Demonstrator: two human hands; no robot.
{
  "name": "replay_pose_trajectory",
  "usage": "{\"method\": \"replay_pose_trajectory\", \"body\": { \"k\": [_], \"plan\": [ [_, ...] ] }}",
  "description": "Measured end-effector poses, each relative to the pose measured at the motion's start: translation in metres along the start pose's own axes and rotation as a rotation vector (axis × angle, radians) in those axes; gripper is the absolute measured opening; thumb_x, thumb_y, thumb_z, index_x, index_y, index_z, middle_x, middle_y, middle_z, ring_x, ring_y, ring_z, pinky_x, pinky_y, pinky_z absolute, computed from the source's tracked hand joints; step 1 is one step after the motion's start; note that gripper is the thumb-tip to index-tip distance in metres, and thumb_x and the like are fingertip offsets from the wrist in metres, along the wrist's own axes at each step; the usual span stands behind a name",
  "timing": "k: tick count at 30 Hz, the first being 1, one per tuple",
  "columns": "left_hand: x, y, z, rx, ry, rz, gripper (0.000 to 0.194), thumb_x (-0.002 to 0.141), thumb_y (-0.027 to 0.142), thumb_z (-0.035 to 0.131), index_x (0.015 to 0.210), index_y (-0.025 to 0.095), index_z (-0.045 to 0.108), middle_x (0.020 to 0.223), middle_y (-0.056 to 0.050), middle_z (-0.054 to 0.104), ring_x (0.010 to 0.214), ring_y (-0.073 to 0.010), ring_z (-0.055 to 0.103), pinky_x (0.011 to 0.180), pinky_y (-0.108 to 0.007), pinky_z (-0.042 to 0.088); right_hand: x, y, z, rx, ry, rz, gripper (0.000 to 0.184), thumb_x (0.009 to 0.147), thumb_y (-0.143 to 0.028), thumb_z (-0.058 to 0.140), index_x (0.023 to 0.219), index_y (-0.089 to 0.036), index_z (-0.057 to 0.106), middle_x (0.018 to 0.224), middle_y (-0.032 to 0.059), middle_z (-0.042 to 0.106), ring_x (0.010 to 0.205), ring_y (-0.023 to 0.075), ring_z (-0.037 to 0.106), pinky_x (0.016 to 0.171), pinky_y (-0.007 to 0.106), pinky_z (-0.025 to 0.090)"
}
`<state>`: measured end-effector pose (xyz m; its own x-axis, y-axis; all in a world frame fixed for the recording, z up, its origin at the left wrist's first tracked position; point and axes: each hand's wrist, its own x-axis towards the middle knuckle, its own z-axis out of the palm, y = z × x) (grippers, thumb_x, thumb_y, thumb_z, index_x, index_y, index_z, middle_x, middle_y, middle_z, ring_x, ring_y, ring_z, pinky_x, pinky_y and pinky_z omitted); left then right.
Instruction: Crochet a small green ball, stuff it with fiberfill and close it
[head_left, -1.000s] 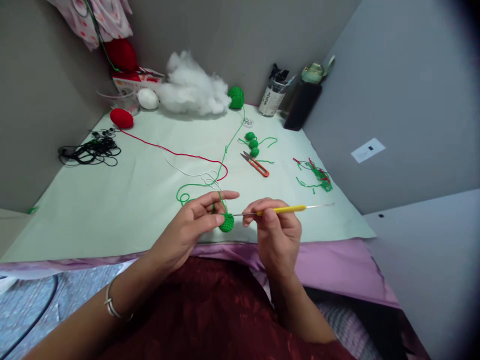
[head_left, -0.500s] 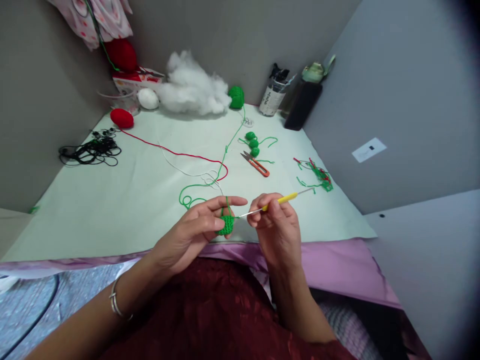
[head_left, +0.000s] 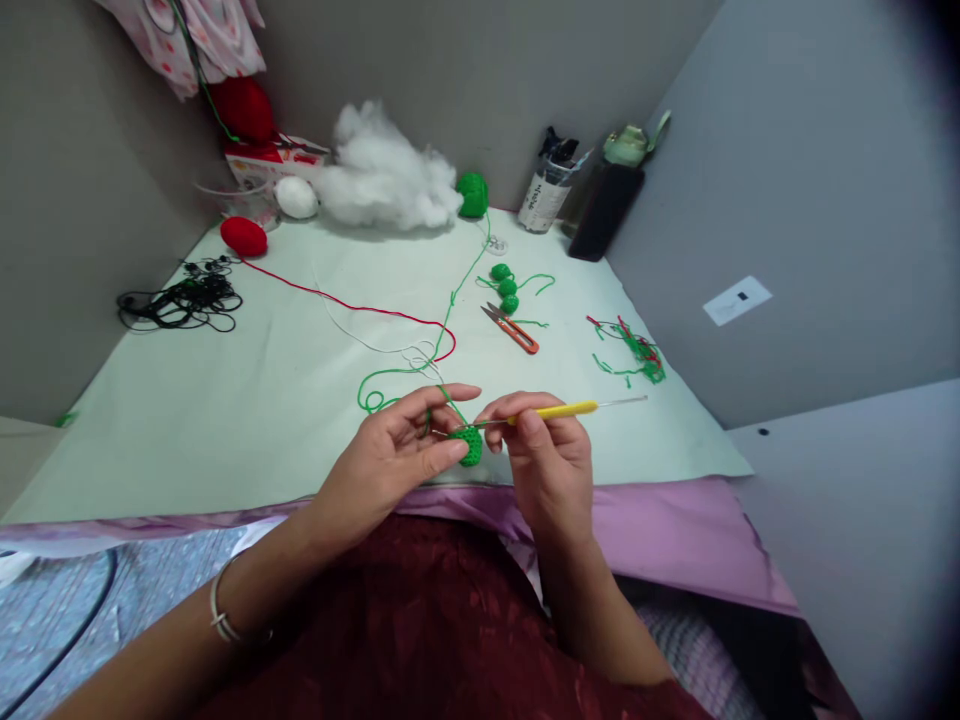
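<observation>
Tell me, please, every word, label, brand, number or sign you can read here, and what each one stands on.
No text can be read with certainty.
Cup with a white label: dark lettering runs along it, too blurred to read.
Red and white box: markings, too small and partly hidden.
Yellow-handled hook: no lettering can be made out.

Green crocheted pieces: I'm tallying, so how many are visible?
4: one piece in the left hand, and a far ball, a middle ball and a near ball lined up beyond the orange snips. More could be hidden.
</observation>
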<state>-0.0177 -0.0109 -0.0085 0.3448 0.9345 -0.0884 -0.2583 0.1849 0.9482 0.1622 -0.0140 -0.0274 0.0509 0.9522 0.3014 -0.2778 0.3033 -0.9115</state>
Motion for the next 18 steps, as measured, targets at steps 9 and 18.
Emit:
{"method": "replay_pose_trajectory", "body": {
  "k": [9,18],
  "plan": [
    [-0.001,0.002,0.003,0.094,0.025,0.018,0.036,0.085,0.02,0.08,0.121,0.026,0.076,0.091,0.001,0.062,0.091,-0.0156,0.062,0.094,-0.032,0.052,0.001,-0.006,-0.001,0.05,-0.089,0.017,0.022,0.105,-0.035,0.057,0.095,-0.022,0.071,0.087,0.003,0.078,0.063,0.0115,0.067,0.06,0.026,0.055],
    [0.0,-0.004,0.008,0.21,0.198,0.075,0.044,0.084,0.02,0.081,0.128,0.027,0.074,0.086,0.003,0.062,0.084,-0.0137,0.057,0.087,-0.027,0.047,-0.013,-0.007,-0.003,-0.801,-0.247,-0.574,0.028,0.101,-0.014,0.057,0.122,-0.027,0.07,0.104,0.0069,0.078,0.093,0.0206,0.074,0.078,0.036,0.062]
  ]
}}
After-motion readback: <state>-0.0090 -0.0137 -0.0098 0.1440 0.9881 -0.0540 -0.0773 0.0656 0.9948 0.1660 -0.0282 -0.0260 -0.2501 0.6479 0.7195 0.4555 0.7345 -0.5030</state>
